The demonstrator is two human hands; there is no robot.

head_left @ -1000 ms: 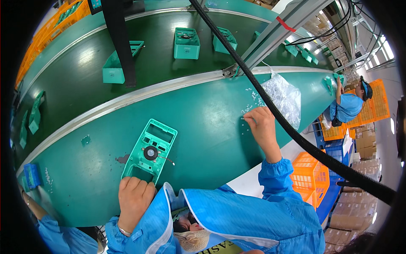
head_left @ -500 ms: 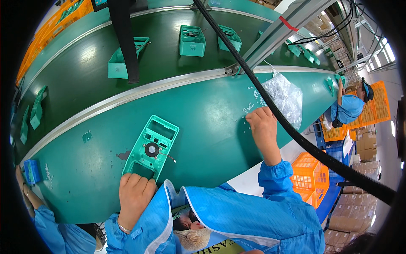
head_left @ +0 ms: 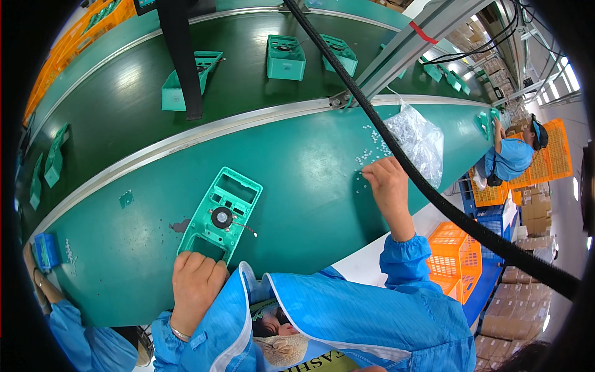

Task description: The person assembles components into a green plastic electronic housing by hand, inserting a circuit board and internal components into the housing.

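A green plastic housing (head_left: 237, 208) lies tilted on the green work surface, with a black round speaker (head_left: 221, 217) fitted in its middle. From the speaker a short wire with a small connector (head_left: 253, 233) sticks out to the right. My left hand (head_left: 198, 288) is closed over the housing's near end, thumb hidden. Farther right, my right hand (head_left: 389, 186) hovers low with thumb and fingertips pinched together; whatever they may hold is too small to make out. Just beyond those fingertips, small whitish pieces (head_left: 370, 155) are scattered beside a clear plastic bag (head_left: 420, 146).
Beyond a metal rail, a dark green belt (head_left: 248, 93) carries several green housings (head_left: 286, 65). A thick black cable (head_left: 434, 198) crosses in front, right of my right hand. An orange crate (head_left: 455, 260) stands at right. Co-workers sit at far right (head_left: 517, 152) and lower left (head_left: 87, 341).
The housings on the belt have shifted slightly to the right. My right hand has moved a little, its fingertips still pinched by the small pieces. My left hand keeps its hold.
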